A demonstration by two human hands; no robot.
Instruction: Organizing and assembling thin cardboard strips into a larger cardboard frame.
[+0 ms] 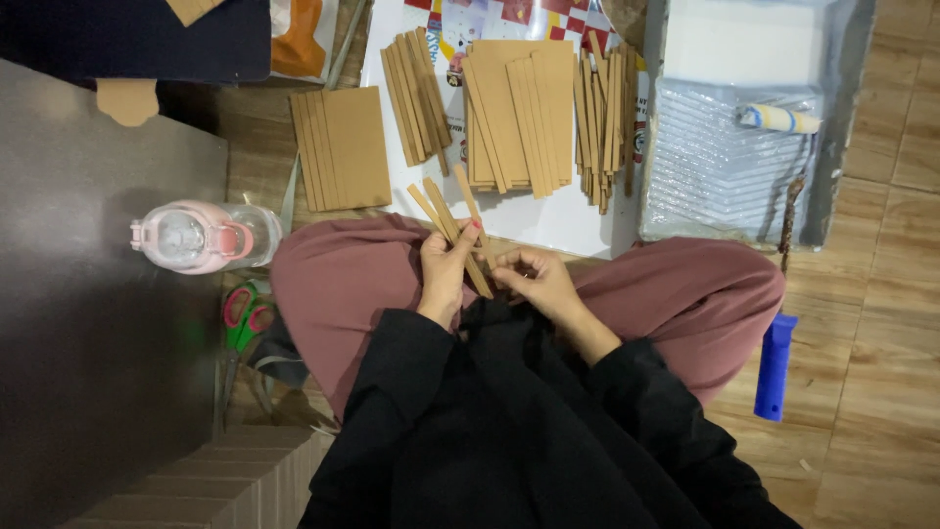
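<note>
Over the lap, the left hand [446,269] pinches several thin brown cardboard strips [452,230] fanned upward; the right hand [537,279] grips their lower ends. Probably light, bendable: best held near the bottom.

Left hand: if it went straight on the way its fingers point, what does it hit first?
The left hand points up-frame past the strips it holds. First in that line is probably the fanned cardboard stack on the white sheet; depth is unclear.

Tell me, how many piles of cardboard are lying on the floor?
4: a stack of sheets at left, a strip bundle, a wide stack, and a strip heap by the tray.
</note>
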